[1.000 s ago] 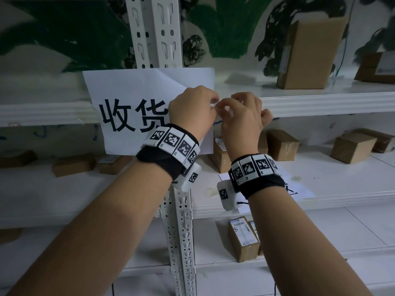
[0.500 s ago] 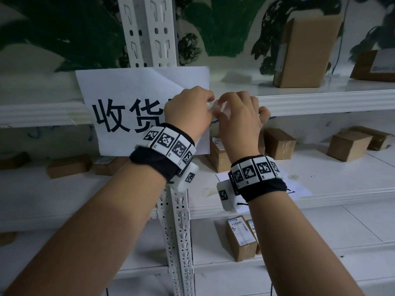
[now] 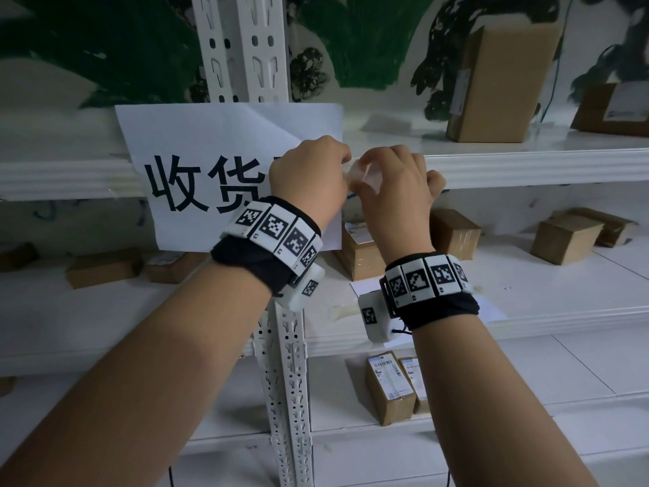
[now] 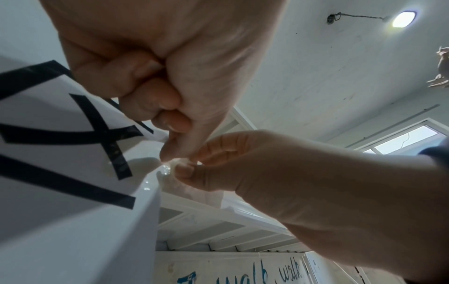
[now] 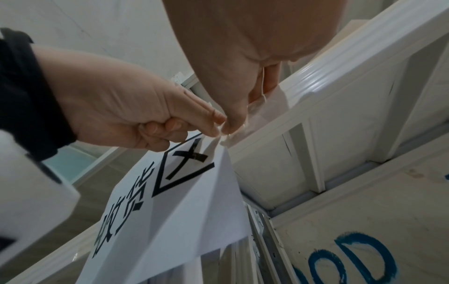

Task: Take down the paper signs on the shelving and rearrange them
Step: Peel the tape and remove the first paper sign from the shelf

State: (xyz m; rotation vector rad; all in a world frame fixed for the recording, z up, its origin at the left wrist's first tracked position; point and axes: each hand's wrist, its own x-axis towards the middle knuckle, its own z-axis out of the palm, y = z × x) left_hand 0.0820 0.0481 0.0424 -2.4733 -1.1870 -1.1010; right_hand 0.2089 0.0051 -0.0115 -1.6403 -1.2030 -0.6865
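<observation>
Paper sign [image 3: 210,163]: your white sheet with bold black characters hangs on the front edge of the upper shelf, across the upright post, its right part hidden behind your left hand.
Shelving [image 3: 526,166]: white metal shelves on a perforated post, in front of you on three visible levels.
Cardboard boxes [image 3: 498,82]: brown parcels stand on every level; the tallest is upright on the upper shelf, to the right of the sign.
Left hand [image 3: 309,181]: you have it curled into a fist at the sign's right edge, thumb and forefinger pinching the paper there.
Right hand [image 3: 397,191]: just beside the left and touching it at the fingertips, you pinch a crumpled strip of clear tape.
Tape [image 4: 170,169]: glossy and wrinkled, it sits at the sign's right edge, against the shelf lip.
</observation>
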